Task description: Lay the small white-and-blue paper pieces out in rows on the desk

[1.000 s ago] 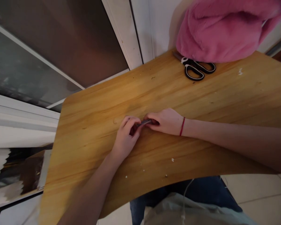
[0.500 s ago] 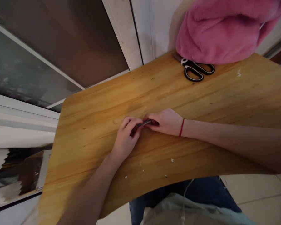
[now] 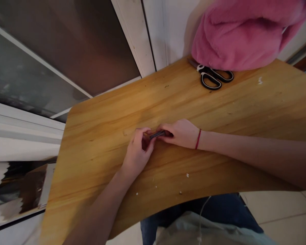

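Note:
A small, thin dark-grey piece (image 3: pixel 156 135) with a straight edge is held just above the middle of the wooden table (image 3: pixel 97 122). I cannot make out its kind. My right hand (image 3: pixel 180 132), a red string at its wrist, pinches the piece at its right part with thumb and fingers. At the other end, the thumb of my left hand (image 3: pixel 139 148) rests against it, and the curled fingers arch over behind. Part of the piece is hidden by my fingers.
Black-handled scissors (image 3: pixel 211 79) lie at the back, their blades partly by the wall, beside a pink plush cloth (image 3: pixel 242 37). White crumbs (image 3: pixel 187 175) dot the tabletop near its curved front edge. A glass-panelled sliding door (image 3: pixel 91 44) borders the table's far left.
The fingers of my left hand have lifted and spread a little, so more of the dark piece shows. My right hand has hardly moved.

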`<state>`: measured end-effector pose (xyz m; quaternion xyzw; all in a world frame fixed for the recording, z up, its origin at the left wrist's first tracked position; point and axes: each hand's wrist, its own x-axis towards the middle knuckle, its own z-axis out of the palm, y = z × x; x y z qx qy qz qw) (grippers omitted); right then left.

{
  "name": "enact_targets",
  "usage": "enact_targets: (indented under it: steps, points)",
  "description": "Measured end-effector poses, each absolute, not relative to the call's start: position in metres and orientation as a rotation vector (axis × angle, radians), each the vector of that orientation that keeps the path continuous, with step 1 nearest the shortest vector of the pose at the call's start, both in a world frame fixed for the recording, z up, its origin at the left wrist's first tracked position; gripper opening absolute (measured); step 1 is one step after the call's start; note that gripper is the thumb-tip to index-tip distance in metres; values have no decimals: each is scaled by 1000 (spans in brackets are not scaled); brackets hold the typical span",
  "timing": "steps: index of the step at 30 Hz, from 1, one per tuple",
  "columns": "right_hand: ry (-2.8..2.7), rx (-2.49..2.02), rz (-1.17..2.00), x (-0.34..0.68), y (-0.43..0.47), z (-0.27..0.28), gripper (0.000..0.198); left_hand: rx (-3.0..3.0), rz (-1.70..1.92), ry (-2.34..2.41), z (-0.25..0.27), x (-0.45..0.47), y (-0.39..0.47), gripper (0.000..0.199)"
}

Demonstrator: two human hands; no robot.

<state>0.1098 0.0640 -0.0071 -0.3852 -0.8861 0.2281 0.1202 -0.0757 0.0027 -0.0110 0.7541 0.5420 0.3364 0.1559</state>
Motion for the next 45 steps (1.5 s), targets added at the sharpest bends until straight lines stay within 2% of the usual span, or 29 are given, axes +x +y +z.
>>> enact_targets:
  steps: [6, 11, 25, 32, 37, 41, 45]
  points:
    - [-2648, -1151, 593, 107, 65, -6, 34, 2073, 887, 1528, -12, -72, 9, 24]
    - [-2622, -1162, 643, 107, 65, -6, 28, 1982, 888, 1539, -9, -74, 8, 19]
    - [-2685, -1102, 584, 108, 63, -6, 31, 2160, 836, 1490, -7, -74, 9, 13]
    - [-2418, -1040, 853, 112, 67, -8, 21, 1770, 971, 1452, -9, -77, 10, 5]
    - [-2099, -844, 1128, 112, 72, -7, 24, 1235, 989, 1222, -6, -75, 8, 18]
    - [-1987, -747, 1209, 110, 69, -7, 23, 1106, 933, 1135, 0, -69, 4, 25]
    - [-1993, -694, 1151, 109, 62, -7, 20, 1071, 896, 1104, 3, -66, -1, 26]
